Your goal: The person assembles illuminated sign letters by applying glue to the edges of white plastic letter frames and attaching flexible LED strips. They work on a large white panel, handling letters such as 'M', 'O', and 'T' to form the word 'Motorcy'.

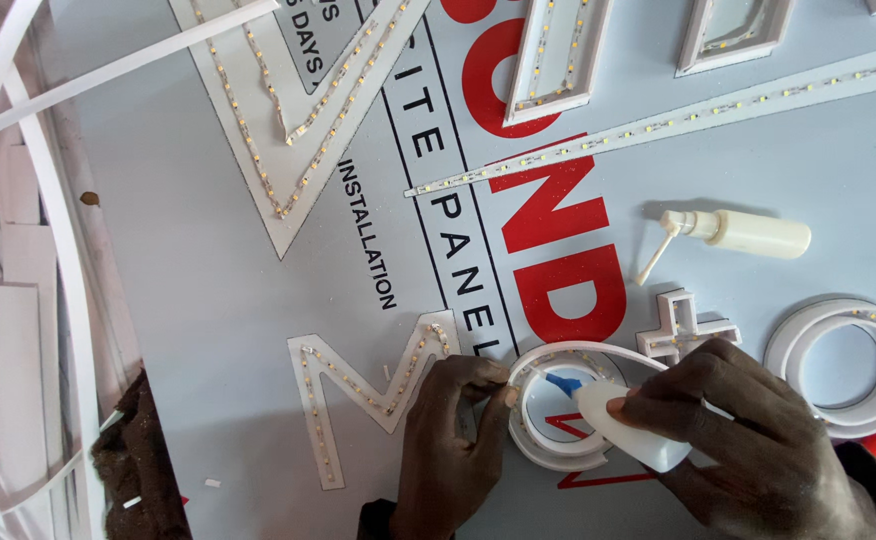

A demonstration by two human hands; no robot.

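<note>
My right hand (758, 450) grips a small white glue bottle (623, 425) with a blue nozzle, its tip pointing left into a white ring-shaped sign letter (558, 455). My left hand (453, 440) presses on the ring's left rim with fingertips near the nozzle. The ring lies on a large grey printed panel (208, 270). Left of my left hand lies a white M-shaped letter (358, 385) lined with a strip of small lights.
A white plus-shaped letter (683, 330) and a second white ring (843, 360) lie to the right. A cream spray bottle (738, 232) lies on its side above them. A big V-shaped letter (288, 110), light strips and other letters lie further up. White plastic strips (18, 250) pile at left.
</note>
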